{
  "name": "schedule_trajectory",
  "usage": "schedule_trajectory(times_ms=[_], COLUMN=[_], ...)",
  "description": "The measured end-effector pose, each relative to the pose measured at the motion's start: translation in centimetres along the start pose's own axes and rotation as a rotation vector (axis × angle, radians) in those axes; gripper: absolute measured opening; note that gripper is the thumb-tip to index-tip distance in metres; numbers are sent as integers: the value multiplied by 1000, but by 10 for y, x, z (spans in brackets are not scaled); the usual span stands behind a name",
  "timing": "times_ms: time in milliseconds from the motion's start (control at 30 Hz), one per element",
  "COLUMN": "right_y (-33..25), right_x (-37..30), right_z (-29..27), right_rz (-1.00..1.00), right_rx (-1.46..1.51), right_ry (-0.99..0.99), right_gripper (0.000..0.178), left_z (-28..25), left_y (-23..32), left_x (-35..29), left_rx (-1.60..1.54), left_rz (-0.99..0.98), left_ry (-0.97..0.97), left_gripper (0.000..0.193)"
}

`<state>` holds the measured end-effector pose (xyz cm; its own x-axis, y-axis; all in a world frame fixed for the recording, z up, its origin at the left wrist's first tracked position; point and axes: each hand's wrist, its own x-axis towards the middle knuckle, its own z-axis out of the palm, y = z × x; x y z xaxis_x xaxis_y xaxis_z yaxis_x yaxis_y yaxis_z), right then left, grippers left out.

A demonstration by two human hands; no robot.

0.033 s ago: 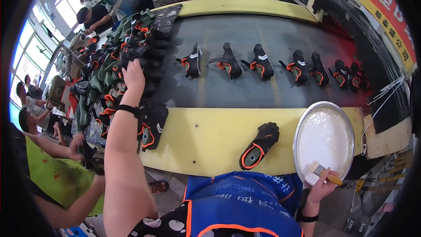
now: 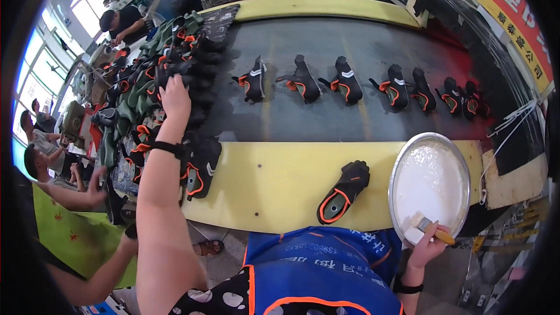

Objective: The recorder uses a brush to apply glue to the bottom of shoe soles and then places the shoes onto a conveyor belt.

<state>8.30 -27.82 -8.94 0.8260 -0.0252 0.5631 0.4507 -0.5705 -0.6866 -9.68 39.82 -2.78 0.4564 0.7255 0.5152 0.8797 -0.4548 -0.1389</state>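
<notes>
My left hand (image 2: 175, 98) reaches into the pile of black shoe uppers at the left end of the conveyor belt. Its fingers close around the end of one black shoe upper (image 2: 178, 71), partly hidden among the others. At the lower right, my right hand (image 2: 428, 247) grips a paintbrush (image 2: 442, 235) by its wooden handle. The bristles rest inside a round metal bowl (image 2: 394, 182) of white paste (image 2: 429, 184), near its front rim. Left of the bowl, a black shoe (image 2: 344, 191) with orange trim and a green inside lies on the yellow ledge (image 2: 280, 178).
Several black shoes with orange trim lie in a row across the grey belt (image 2: 280, 125). One more shoe (image 2: 204, 169) stands at the ledge's left end. A co-worker in a green vest (image 2: 73, 230) is close at my left, holding a dark shoe (image 2: 115, 201). A white cord (image 2: 493, 172) hangs at right.
The co-worker's hand and the dark shoe at the left have shifted slightly. Both my hands stay in place; the whole view has moved a little.
</notes>
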Motion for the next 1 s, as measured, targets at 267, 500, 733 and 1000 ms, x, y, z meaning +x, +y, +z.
schedule_trajectory(times_ms=[267,500,733,1000], right_y=[-10,-17,-26,-38], right_x=[5,42,60,69], right_z=[-9,-12,-7,-7], right_rz=[273,279,65,72], right_rx=[83,266,-183,-131], right_ry=[131,57,-243,-268], right_gripper=[12,12,18,18], left_z=[-126,-85,-150,-135], left_y=[62,153,153,132], left_x=[-60,-151,-238,-292], left_rx=[-547,-640,-196,-403], left_rz=[232,403,458,174], left_ry=[-153,-949,-528,-814], left_gripper=[40,38,67,100])
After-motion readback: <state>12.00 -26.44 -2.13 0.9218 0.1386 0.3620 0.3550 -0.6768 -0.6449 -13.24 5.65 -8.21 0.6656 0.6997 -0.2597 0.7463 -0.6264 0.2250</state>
